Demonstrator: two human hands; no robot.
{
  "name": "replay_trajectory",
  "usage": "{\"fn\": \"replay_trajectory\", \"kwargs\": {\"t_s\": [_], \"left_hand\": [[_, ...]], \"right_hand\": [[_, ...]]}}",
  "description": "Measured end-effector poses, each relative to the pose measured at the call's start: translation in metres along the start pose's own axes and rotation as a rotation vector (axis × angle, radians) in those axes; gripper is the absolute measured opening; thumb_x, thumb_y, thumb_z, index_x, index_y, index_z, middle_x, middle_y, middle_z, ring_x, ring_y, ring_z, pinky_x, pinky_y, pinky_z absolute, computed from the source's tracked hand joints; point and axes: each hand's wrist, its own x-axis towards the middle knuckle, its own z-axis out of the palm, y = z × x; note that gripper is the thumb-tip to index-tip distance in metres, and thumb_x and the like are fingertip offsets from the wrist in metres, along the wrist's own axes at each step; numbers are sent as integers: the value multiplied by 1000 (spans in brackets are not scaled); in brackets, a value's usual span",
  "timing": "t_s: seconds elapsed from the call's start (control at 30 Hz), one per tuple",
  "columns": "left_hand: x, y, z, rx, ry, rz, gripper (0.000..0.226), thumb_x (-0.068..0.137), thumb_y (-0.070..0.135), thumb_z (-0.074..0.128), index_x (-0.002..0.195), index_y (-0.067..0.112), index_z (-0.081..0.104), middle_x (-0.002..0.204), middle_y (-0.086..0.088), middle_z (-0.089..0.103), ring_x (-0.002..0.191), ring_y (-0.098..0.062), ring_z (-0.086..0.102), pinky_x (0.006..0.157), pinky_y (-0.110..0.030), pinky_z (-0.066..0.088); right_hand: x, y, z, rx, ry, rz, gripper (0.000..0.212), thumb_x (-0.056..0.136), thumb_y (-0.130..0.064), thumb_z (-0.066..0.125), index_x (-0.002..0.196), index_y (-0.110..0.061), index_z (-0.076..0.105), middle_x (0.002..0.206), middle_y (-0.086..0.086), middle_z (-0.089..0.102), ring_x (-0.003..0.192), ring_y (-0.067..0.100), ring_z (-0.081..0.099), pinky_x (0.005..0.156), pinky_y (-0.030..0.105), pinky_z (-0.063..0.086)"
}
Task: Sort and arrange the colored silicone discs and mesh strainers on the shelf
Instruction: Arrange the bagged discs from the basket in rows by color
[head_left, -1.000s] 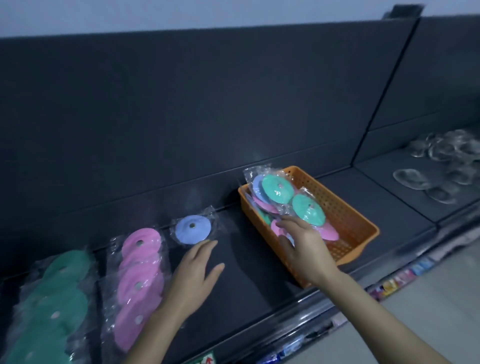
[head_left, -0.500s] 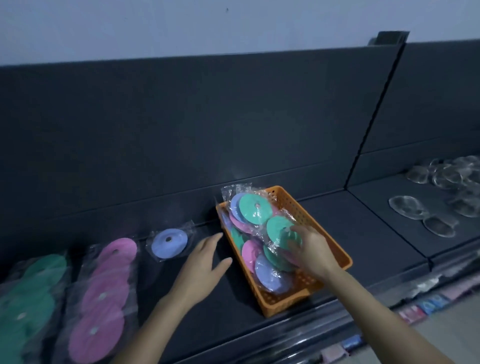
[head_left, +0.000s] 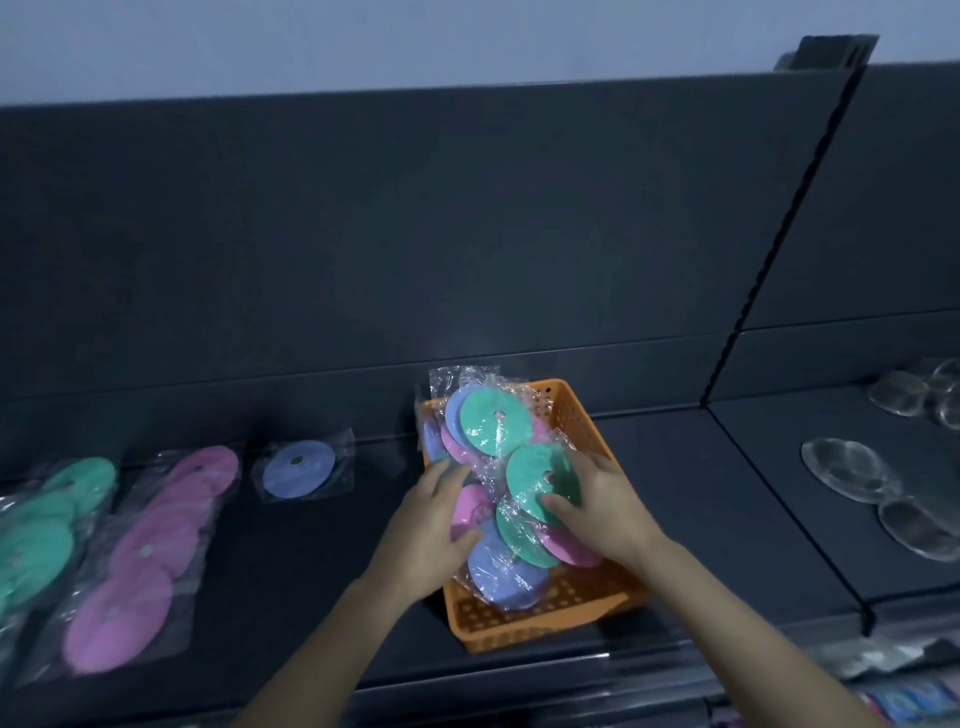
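An orange basket (head_left: 540, 621) on the dark shelf holds a heap of bagged silicone discs in green, pink and blue. My right hand (head_left: 602, 512) grips a bagged green disc (head_left: 535, 480) in the heap. My left hand (head_left: 428, 527) rests against the basket's left side, fingers curled on a bagged pink disc (head_left: 470, 512). On the shelf to the left lie a single blue disc (head_left: 297, 469), a row of pink discs (head_left: 150, 551) and a row of green discs (head_left: 41, 535). Mesh strainers (head_left: 844, 470) lie on the right shelf section.
A tall dark back panel (head_left: 415, 234) rises behind the shelf. A vertical divider (head_left: 727, 364) separates the right section. Bare shelf (head_left: 332, 566) lies between the blue disc and the basket. Coloured packages (head_left: 914, 696) show below the front edge.
My left hand moved right from the bare shelf onto the discs at the basket's left side. My right hand shifted its hold onto the green disc. The view drifted right.
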Motion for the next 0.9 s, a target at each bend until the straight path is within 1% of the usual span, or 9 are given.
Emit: {"fn": "replay_trajectory", "kwargs": {"t_s": [0.1, 0.23, 0.33, 0.43, 0.53, 0.63, 0.7, 0.77, 0.9], "left_hand": [[8, 20, 10, -43, -15, 2, 68, 89, 30, 62, 147, 26, 26, 156, 11, 11, 117, 3, 40, 92, -8, 30], [20, 48, 27, -41, -70, 9, 68, 89, 36, 59, 147, 29, 24, 156, 15, 4, 115, -9, 52, 89, -10, 33], [30, 61, 37, -77, -105, 30, 67, 89, 41, 58, 147, 32, 24, 156, 17, 0, 123, -11, 46, 91, -11, 31], [43, 69, 43, -73, -10, 32, 59, 92, 42, 53, 145, 25, 32, 158, 10, 2, 136, -8, 28, 99, -15, 25], [58, 77, 48, 62, 128, 68, 44, 90, 35, 58, 130, 17, 51, 154, -3, 21, 137, -22, 26, 105, -26, 29], [76, 88, 50, 305, 281, 94, 32, 87, 34, 61, 103, 8, 67, 117, -8, 54, 105, -26, 48, 86, -34, 44], [91, 94, 48, 370, 233, 46, 37, 91, 41, 52, 104, 9, 65, 112, -6, 53, 102, -23, 46, 86, -33, 42], [109, 98, 48, 425, 130, -40, 47, 93, 48, 44, 113, 9, 60, 123, -7, 50, 112, -24, 42, 93, -35, 40], [132, 101, 55, 347, -8, -249, 50, 91, 53, 46, 109, 9, 62, 133, -11, 46, 122, -30, 39, 98, -42, 35]], "right_hand": [[-6, 20, -13, -57, 20, 10, 57, 88, -43, 59, 136, -18, 40, 137, 5, 46, 113, 22, 55, 93, 27, 43], [-13, 50, -30, -86, 52, 38, 60, 87, -45, 59, 136, -16, 41, 138, 5, 46, 113, 22, 56, 92, 28, 46], [-16, 72, -44, -105, 55, 72, 65, 87, -47, 59, 139, -14, 39, 140, 6, 46, 116, 23, 55, 95, 30, 46], [-18, 85, -54, -90, 28, 94, 65, 88, -47, 57, 141, -16, 36, 140, 7, 46, 115, 23, 55, 95, 30, 46], [-20, 90, -53, -49, -16, 118, 70, 89, -49, 55, 144, -16, 30, 145, 9, 41, 120, 25, 52, 97, 33, 44], [-20, 89, -52, -21, -50, 126, 75, 87, -51, 55, 147, -19, 22, 151, 8, 32, 125, 26, 47, 100, 35, 42], [-20, 89, -52, -3, -51, 138, 79, 85, -52, 58, 147, -22, 18, 153, 8, 28, 126, 27, 47, 100, 35, 42], [-20, 90, -51, 6, -59, 152, 83, 84, -53, 58, 148, -24, 14, 154, 8, 26, 125, 27, 48, 100, 34, 41], [-18, 91, -49, -38, -96, 144, 88, 84, -56, 57, 149, -26, 6, 150, 11, 31, 124, 28, 47, 99, 34, 40]]}}
